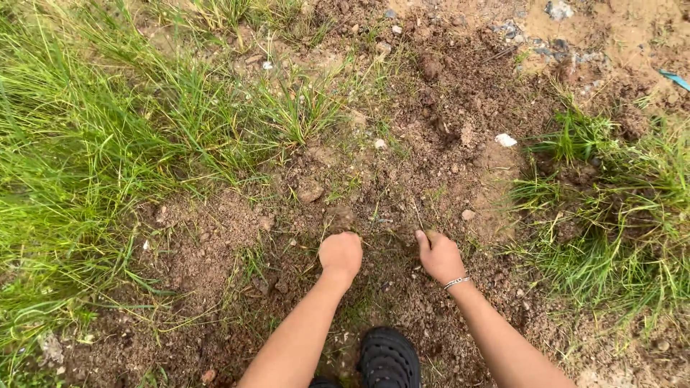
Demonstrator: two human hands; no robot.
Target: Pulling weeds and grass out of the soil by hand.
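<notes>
L hand (pixel 341 253) is fisted, pressed on loose soil (pixel 402 179); R hand (pixel 439 256) is curled shut at dirt — contents can't be told. Black shoe (pixel 389 357) is seen below.

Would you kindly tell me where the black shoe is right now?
In the head view, the black shoe sits bottom centre on bare soil, between the person's forearms.

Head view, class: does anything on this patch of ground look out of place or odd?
Yes: a small white scrap lies on the bare soil, and a blue strip pokes in at the right edge. Both look like litter among grass and stones.
</notes>
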